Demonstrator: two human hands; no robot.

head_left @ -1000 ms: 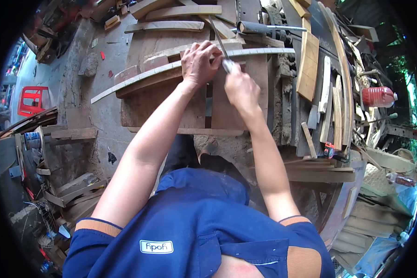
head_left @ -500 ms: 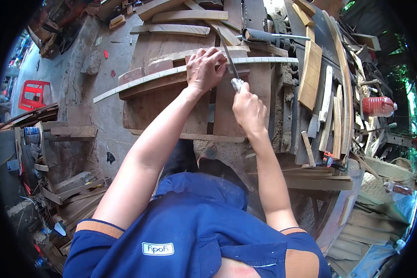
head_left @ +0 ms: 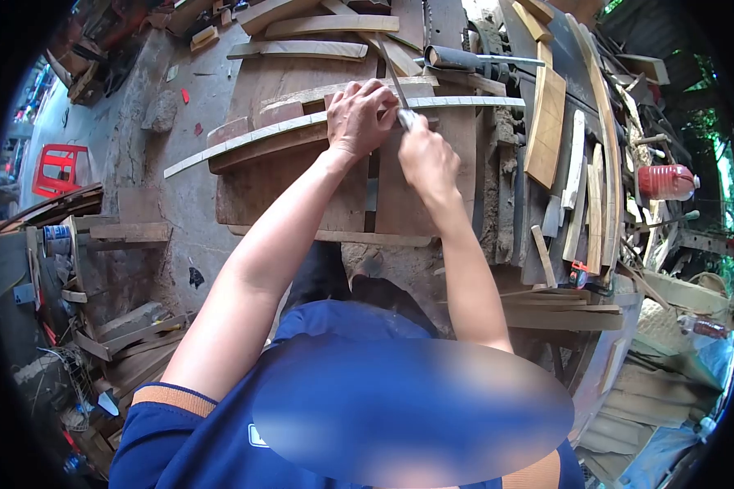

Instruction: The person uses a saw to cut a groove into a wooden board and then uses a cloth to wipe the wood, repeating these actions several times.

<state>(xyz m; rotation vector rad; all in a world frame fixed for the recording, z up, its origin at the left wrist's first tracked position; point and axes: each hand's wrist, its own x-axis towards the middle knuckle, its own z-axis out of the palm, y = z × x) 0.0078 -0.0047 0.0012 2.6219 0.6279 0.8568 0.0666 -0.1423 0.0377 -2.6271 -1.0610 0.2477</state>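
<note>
A long, thin, curved wooden strip (head_left: 253, 137) lies across the bench, with short cross marks along its length. My left hand (head_left: 359, 121) presses down on its middle, fingers curled over it. In my right hand (head_left: 428, 159) is the pale handle of a narrow handsaw (head_left: 391, 73), its blade pointing away from me. The blade crosses the strip just right of my left fingertips. Whether it has cut into the wood is hidden by my hands. Under the strip sits a darker curved wooden block (head_left: 273, 152), resting on the brown bench boards (head_left: 289, 200).
Several curved wood pieces (head_left: 298, 51) lie at the far side of the bench. A dark cylinder (head_left: 455, 59) sits beyond the strip's right half. To the right are a broad wood piece (head_left: 546, 126), loose offcuts and a red-liquid jug (head_left: 665, 182). A red plastic stool (head_left: 59, 169) stands left.
My right hand has pushed the handsaw forward and slightly left, bringing the handle close to the strip. My left hand and the strip stay almost where they were.
</note>
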